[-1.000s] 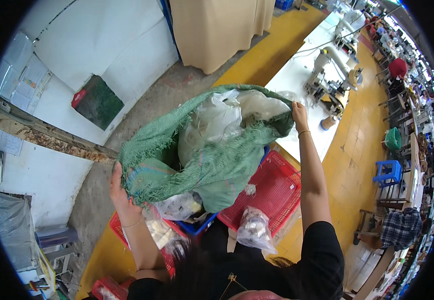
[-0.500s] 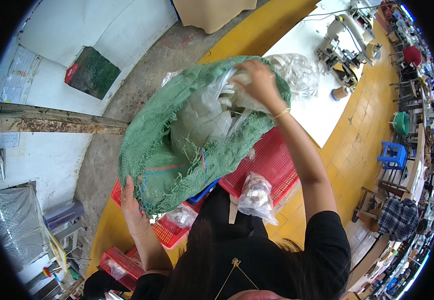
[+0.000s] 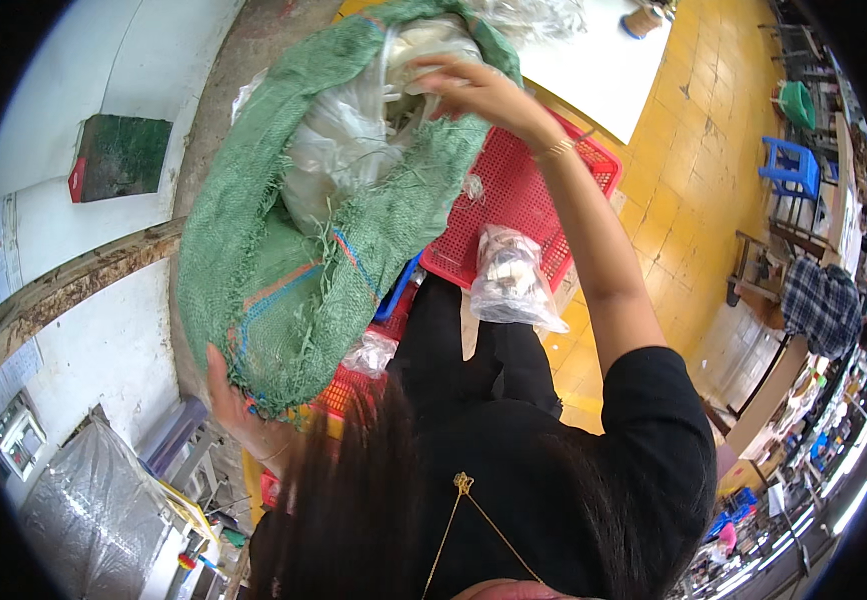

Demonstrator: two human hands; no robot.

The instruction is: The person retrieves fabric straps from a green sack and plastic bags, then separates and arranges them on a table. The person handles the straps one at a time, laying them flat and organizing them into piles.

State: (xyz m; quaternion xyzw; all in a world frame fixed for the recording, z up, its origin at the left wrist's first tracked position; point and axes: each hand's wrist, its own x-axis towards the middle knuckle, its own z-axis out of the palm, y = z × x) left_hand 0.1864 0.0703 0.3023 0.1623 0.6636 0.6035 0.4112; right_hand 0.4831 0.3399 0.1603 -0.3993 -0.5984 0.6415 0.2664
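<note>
A green woven sack (image 3: 209, 220) with frayed edges and blue and orange stripes gapes open in front of me. Inside it lie clear plastic bags (image 3: 339, 150) with pale contents that I cannot make out. My left hand (image 3: 239, 410) grips the sack's near left edge, its fingers partly hidden by the fabric. Over the sack's mouth, my right hand (image 3: 469, 92) hovers close to the plastic with fingers stretched and apart, somewhat blurred, and nothing shows in it.
Right of the sack is a red perforated basket (image 3: 524, 190), with a clear bag of pale pieces (image 3: 514, 280) at its near edge. Beyond stands a white table (image 3: 594, 80) with a thread spool (image 3: 642, 22). A wooden beam (image 3: 84, 275) juts in from the left wall.
My view has turned, so the sack and table sit higher and further left in the picture. My right hand stays over the sack's mouth, its fingers now stretched out; the left stays at the edge.
</note>
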